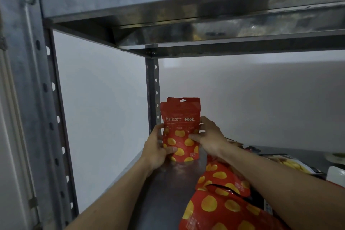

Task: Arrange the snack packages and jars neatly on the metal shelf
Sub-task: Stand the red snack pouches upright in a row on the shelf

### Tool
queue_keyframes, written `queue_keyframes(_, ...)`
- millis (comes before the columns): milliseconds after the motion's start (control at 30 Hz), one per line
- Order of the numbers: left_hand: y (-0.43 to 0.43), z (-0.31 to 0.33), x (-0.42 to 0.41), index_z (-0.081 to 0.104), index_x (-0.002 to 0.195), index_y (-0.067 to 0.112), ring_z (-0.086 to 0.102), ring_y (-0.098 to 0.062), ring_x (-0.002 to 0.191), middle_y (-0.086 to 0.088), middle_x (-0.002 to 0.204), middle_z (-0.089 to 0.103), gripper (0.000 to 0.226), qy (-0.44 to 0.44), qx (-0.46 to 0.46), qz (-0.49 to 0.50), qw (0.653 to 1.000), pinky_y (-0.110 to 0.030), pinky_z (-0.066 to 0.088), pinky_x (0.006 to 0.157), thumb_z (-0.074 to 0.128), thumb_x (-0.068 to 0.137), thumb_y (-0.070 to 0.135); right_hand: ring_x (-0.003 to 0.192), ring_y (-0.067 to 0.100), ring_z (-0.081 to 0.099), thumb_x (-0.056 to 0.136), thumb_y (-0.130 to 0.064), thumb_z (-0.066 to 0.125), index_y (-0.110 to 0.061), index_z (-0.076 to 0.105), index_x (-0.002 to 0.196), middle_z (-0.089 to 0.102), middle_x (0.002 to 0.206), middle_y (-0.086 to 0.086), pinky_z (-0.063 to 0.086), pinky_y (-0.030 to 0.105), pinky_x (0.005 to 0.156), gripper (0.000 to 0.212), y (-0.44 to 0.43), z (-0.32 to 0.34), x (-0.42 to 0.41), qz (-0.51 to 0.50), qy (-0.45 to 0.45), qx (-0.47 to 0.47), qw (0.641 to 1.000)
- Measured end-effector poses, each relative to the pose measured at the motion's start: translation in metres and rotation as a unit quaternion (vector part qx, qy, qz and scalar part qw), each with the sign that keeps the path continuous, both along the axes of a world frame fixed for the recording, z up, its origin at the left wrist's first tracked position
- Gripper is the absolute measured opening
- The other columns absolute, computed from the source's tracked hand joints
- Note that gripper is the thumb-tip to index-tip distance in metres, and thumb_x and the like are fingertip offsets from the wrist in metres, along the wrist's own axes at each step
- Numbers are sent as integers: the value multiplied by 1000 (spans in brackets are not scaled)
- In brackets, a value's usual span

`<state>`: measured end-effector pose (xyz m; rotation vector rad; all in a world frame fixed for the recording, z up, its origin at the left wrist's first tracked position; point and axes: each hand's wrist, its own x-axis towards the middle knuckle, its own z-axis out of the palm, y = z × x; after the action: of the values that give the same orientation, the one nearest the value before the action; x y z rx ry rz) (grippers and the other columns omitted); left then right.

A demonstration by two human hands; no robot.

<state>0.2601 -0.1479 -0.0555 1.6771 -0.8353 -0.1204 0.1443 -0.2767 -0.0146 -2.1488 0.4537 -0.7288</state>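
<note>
A red foil pouch point(180, 129) printed with yellow rounds and white lettering stands upright on the grey metal shelf point(168, 192), at its far left corner, its base on the shelf surface. A second red top edge shows just behind the pouch's hang-hole; whether that belongs to another pack I cannot tell.

The left hand point(155, 147) grips the pouch's left edge: the thumb point(170, 149) lies across the lower front and the other fingers wrap behind, pinching the pack. The right hand point(210, 137) holds the pouch's right edge in the same way, thumb point(194, 137) pressed on the front, the remaining fingers curled round the side.

Directly behind the pouch rises a perforated grey steel post point(152, 87), with a plain white wall point(102, 99) behind and to the left of it. Above the pouch runs the shiny underside of the upper metal shelf point(186, 15).

Nearer the camera than the pouch and to its right, two more red spotted pouches lie flat under the right forearm, one point(222, 179) partly overlapped by the closer one point(224, 209). Further right of the pouch lies a dark-edged flat package point(291, 164) showing yellow food, and beyond that a white container point(336, 173), cut off by the frame edge.
</note>
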Motion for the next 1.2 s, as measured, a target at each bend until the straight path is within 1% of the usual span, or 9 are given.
queue_keyframes(233,2,1,-2,36,129,33,58,-19,108,5,122,54,70,-1,12,13,1000,-44,54,93,78,78,10,113,25,59,86,-24,71,-19,45,131,60,125,6,49,44,100,53,-1,0,-1,-9,22,1,1000)
queue_keyframes(367,11,6,-11,34,135,26,58,-19,107,4,120,55,80,1,23,33,999,-40,55,91,83,73,17,111,22,61,81,-27,77,-19,43,132,61,124,3,52,36,94,61,1,5,-14,-31,36,4,999)
queue_keyframes(567,36,13,-31,39,133,19,60,-28,109,-4,116,58,67,11,48,64,997,-44,52,94,77,79,22,106,22,59,80,-30,77,-12,45,134,56,129,8,50,24,77,64,11,22,-57,-116,85,-47,988)
queue_keyframes(667,41,15,-42,44,129,20,60,-27,112,-2,123,58,61,21,83,51,995,-42,51,96,76,80,34,118,28,53,80,-37,76,-8,48,132,54,132,12,44,28,85,66,20,30,-82,-174,137,-80,972)
queue_keyframes(833,32,18,-73,60,113,23,61,-18,103,2,114,64,52,-2,203,-80,976,-32,51,89,69,75,56,78,18,56,77,-47,75,-6,59,110,57,96,5,45,23,59,55,35,35,-115,-182,250,-99,946)
queue_keyframes(933,20,20,-94,61,116,26,59,-17,106,4,115,64,83,-11,272,-109,956,-37,47,98,65,52,78,72,15,57,78,-51,72,-16,53,83,62,92,4,51,27,68,40,39,27,-120,-172,295,-105,934)
queue_keyframes(1000,12,22,-102,60,118,24,58,-17,106,2,117,64,82,-5,289,-112,951,-36,46,98,68,54,75,61,10,51,81,-48,71,-18,45,71,58,74,-1,47,25,69,41,40,21,-121,-165,302,-88,935)
queue_keyframes(1100,6,21,-109,51,131,19,53,-19,113,0,126,56,76,33,278,-106,954,-31,44,94,76,69,55,64,11,61,76,-39,78,-14,59,85,63,73,0,49,25,64,32,36,10,-119,-165,240,-25,956)
queue_keyframes(1200,8,18,-112,47,135,20,50,-22,119,-2,130,53,85,94,232,-76,965,-36,43,101,85,63,44,102,27,62,64,-38,88,-7,51,117,64,111,12,50,31,75,72,32,3,-117,-195,166,43,966)
